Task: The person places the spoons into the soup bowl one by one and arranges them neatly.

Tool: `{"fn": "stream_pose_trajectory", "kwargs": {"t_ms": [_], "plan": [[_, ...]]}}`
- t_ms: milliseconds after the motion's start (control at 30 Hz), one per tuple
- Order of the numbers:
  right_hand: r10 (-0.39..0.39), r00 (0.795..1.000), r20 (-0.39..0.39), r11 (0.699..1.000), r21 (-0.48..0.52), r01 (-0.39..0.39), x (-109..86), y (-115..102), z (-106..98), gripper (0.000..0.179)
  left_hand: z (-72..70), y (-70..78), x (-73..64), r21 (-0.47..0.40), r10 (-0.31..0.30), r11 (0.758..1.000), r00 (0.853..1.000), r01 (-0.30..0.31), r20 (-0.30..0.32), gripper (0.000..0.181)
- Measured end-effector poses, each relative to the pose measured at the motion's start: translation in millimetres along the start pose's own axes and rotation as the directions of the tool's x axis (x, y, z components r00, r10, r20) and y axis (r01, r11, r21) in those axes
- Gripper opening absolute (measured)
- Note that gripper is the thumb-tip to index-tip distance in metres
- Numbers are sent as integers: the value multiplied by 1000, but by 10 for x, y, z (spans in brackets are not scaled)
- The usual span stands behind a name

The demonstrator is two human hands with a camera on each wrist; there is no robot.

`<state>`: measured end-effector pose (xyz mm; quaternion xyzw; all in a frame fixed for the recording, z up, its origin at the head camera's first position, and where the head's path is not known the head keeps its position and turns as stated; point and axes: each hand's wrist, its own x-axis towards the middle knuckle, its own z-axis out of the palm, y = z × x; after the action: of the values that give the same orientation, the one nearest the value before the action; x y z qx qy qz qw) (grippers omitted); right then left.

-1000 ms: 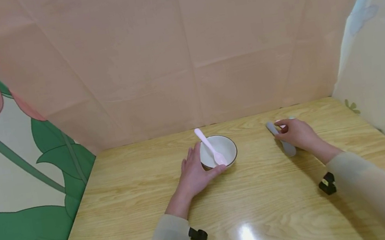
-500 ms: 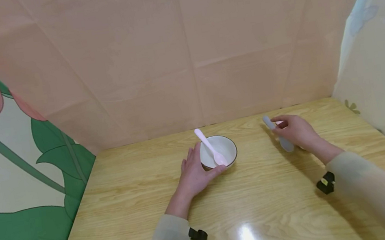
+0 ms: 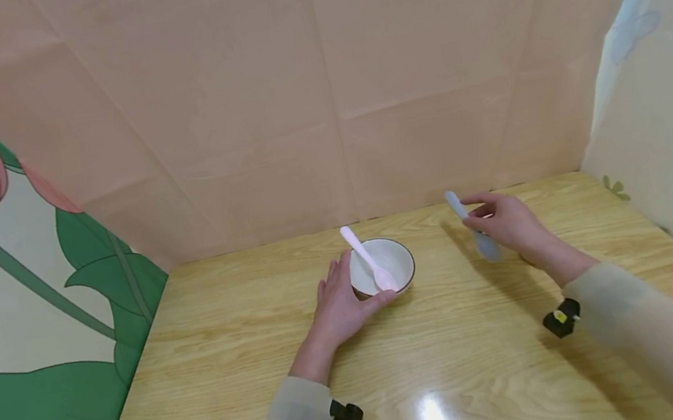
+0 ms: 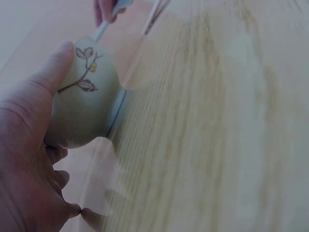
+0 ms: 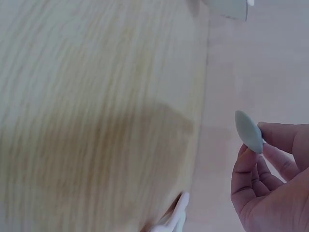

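A small white bowl with a dark rim stands on the table, a pale pink spoon leaning inside, its handle past the far rim. My left hand grips the bowl's near left side, thumb at the front. In the left wrist view the bowl's outer wall shows a painted branch with leaves. To the right, my right hand pinches a light grey spoon by its handle, raised above its shadow. The right wrist view shows the spoon's pale bowl end at the thumb and fingertips.
Low in the right wrist view, pale pink and whitish utensils lie on the wooden table; in the head view my right hand hides them. A pinkish backdrop rises behind the table's far edge. Patterned panels flank both sides.
My right hand has lifted the grey spoon off the table and carried it slightly left and away from me. The left hand and bowl stay in place.
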<state>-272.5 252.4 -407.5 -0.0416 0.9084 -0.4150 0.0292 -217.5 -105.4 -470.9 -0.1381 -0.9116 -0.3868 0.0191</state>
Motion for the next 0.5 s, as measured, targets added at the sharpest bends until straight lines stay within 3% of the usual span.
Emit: {"fn": "stream_pose_trajectory", "kwargs": {"t_ms": [500], "plan": [[-68,996,-50,991,113,73,60,-333,91,58,-14,38,-13,0,-9,1000,1000,9,5,114]]}}
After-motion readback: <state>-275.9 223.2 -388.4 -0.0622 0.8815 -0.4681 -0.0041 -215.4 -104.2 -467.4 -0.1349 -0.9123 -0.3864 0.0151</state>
